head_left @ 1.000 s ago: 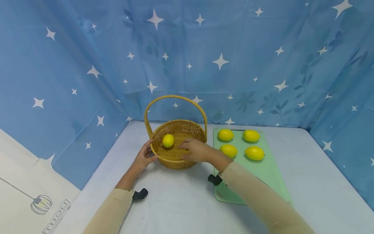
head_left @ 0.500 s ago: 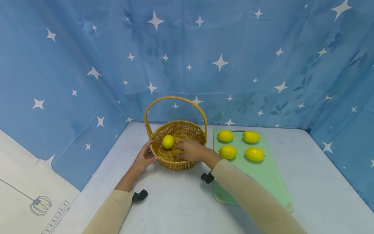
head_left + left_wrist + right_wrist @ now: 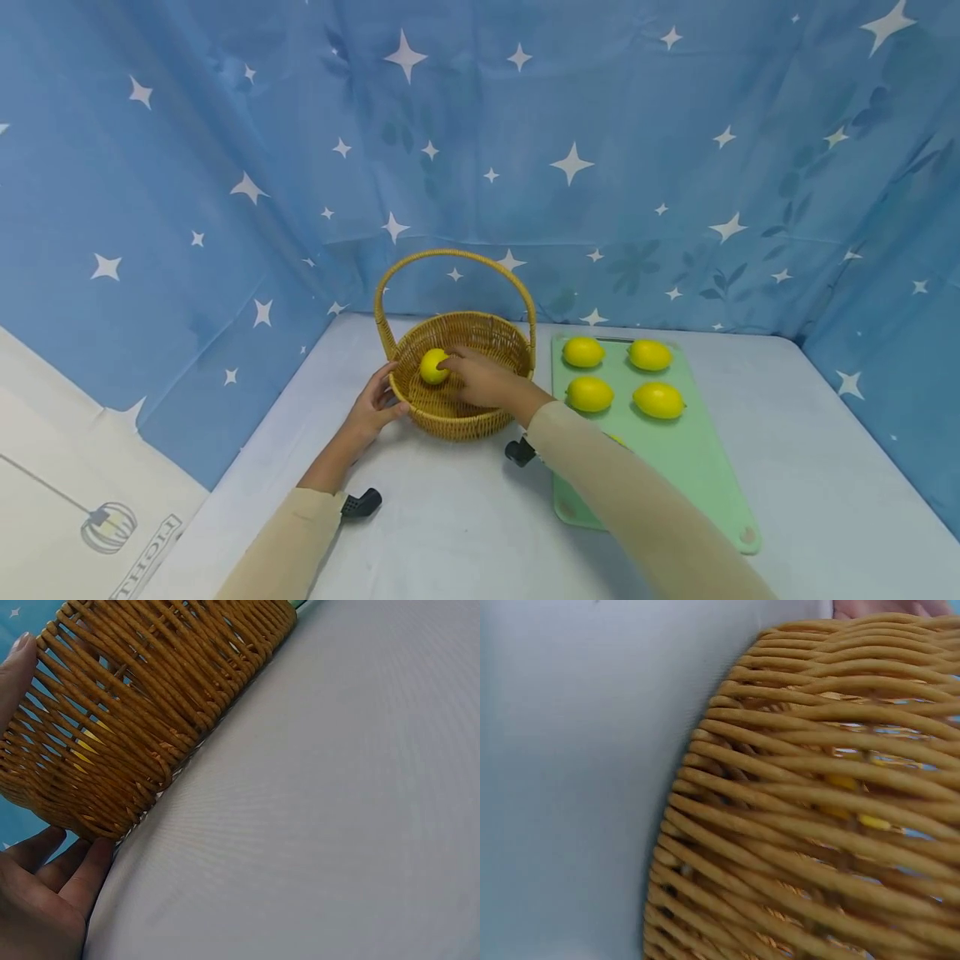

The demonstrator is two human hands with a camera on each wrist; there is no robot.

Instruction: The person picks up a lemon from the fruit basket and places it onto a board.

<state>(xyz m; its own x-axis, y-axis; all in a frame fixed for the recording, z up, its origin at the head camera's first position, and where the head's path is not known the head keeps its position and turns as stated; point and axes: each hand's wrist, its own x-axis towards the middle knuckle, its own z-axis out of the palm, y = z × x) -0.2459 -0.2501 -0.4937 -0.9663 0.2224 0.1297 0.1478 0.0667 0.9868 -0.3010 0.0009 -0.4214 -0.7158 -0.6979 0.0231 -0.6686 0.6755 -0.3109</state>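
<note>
A woven wicker basket point(image 3: 501, 418) with a tall hoop handle point(image 3: 455, 254) stands on the white table point(image 3: 450, 525). One yellow lemon point(image 3: 429, 367) lies inside it at the left. My right hand point(image 3: 480, 382) reaches over the near rim into the basket, and its straight fingertips touch the lemon's right side. My left hand point(image 3: 371, 410) grips the basket's left wall, thumb against the weave and fingers low at the base point(image 3: 67, 862). The right wrist view is filled by the basket wall point(image 3: 795, 847), with yellow showing through the gaps.
To the right of the basket lies a pale green board point(image 3: 675, 475) with several lemons point(image 3: 590, 393) in two rows at its far end. A blue starred cloth point(image 3: 570, 158) hangs close behind and on both sides of the table.
My right hand has slid left inside the basket, from its right part to the lemon, which it now touches. The left hand and the basket have stayed put.
</note>
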